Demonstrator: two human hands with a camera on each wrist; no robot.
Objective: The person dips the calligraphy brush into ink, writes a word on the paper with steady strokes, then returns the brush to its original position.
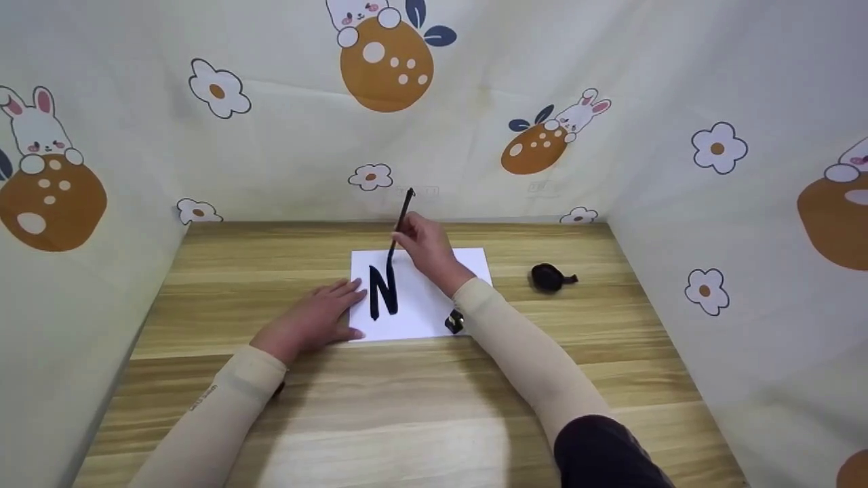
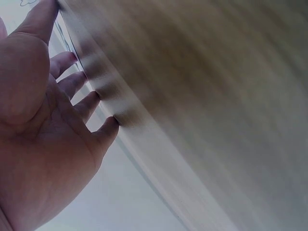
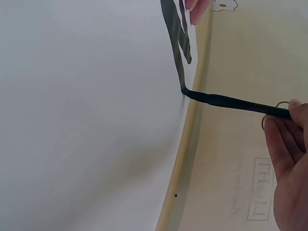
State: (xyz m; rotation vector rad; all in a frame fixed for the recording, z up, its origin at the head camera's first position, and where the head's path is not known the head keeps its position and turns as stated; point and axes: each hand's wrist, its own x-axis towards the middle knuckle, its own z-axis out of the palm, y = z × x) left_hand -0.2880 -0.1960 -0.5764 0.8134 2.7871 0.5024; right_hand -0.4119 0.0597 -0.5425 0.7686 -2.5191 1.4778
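Note:
A white sheet of paper (image 1: 427,305) lies on the wooden table, with a thick black letter N (image 1: 384,291) on its left part. My right hand (image 1: 428,251) pinches a dark brush (image 1: 403,215) by its handle, which slants up. In the right wrist view the tip of the brush (image 3: 226,101) touches the paper at the end of a black stroke (image 3: 177,57). My left hand (image 1: 315,315) rests with spread fingers at the paper's left edge. In the left wrist view the left hand (image 2: 53,120) has extended fingers and holds nothing.
To the right of the paper a small round black dish (image 1: 546,278) with a short handle stands on the table (image 1: 576,352). A small black item (image 1: 454,321) shows beside the right sleeve. Patterned curtains (image 1: 285,156) enclose the table's back and sides.

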